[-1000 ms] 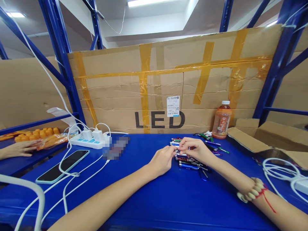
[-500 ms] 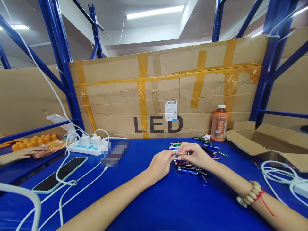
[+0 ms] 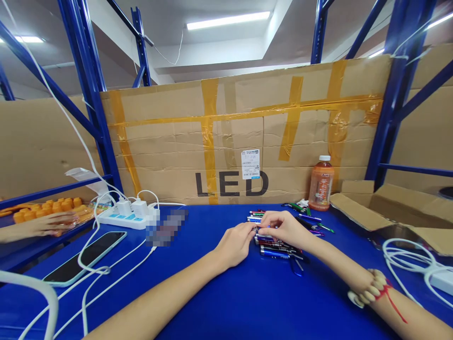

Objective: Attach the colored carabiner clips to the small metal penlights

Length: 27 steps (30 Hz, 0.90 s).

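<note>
My left hand [image 3: 234, 243] and my right hand [image 3: 283, 228] meet over the blue tabletop with their fingers pinched together. Between the fingertips is a small, partly silvery piece, mostly hidden, whose kind I cannot make out. Just under and beside my right hand lies a row of slim shiny metal tubes in blue, red and silver, like small keychain torches; the nearest is a blue tube [image 3: 274, 253]. A blue carabiner clip [image 3: 297, 267] sticks out at its right end. Beyond my right wrist, more coloured tubes and clips lie loose, among them a green one [image 3: 294, 206].
An orange drink bottle [image 3: 321, 184] stands at the back, beside an open cardboard box [image 3: 364, 222]. White cable [image 3: 406, 259] lies coiled at right. On the left are a phone [image 3: 85, 259], a power strip [image 3: 122, 219] and cords. Another person's hand [image 3: 53, 223] touches bagged orange pieces.
Both hands stay pinched together at nearly the same spot, with small finger movements. The view has shifted slightly. At far left the other person's hand has moved a little to the right.
</note>
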Motion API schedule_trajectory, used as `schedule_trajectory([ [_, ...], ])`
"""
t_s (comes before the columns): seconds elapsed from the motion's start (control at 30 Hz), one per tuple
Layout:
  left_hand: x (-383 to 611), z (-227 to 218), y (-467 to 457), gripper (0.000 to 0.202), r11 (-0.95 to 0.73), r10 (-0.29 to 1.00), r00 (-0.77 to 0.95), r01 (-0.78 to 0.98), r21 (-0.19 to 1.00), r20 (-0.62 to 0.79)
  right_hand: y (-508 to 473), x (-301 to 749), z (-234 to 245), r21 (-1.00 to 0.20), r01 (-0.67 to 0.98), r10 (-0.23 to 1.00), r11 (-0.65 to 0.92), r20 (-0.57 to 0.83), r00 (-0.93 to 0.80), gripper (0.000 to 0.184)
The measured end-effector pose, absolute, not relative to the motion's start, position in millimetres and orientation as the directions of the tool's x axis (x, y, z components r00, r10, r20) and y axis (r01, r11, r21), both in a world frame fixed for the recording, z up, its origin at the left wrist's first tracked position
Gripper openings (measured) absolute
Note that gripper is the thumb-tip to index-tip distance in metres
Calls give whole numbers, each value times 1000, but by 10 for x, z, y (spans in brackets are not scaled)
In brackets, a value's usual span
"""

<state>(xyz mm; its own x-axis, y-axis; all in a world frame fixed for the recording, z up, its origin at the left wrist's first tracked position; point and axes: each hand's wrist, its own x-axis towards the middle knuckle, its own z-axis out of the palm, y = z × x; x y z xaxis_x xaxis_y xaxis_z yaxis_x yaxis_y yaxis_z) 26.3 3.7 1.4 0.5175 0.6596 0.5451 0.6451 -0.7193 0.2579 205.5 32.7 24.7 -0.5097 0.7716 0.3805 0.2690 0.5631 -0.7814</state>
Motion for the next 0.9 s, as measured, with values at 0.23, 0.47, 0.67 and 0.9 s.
schedule_trajectory([
  [0.23, 256, 3, 52, 27, -702, 681, 504, 654, 280, 531, 351, 2047, 209, -782, 327, 803, 531, 342, -488, 41],
  [0.47, 254, 5, 58, 27, -694, 691, 497, 659, 291, 525, 361, 2035, 187, -768, 363, 816, 527, 337, -470, 40],
  [0.67, 262, 22, 47, 27, -677, 712, 491, 668, 308, 502, 325, 2020, 212, -778, 391, 842, 491, 308, -443, 40],
  [0.9, 261, 18, 46, 28, -676, 717, 489, 662, 323, 497, 346, 2044, 187, -764, 384, 823, 519, 325, -465, 41],
])
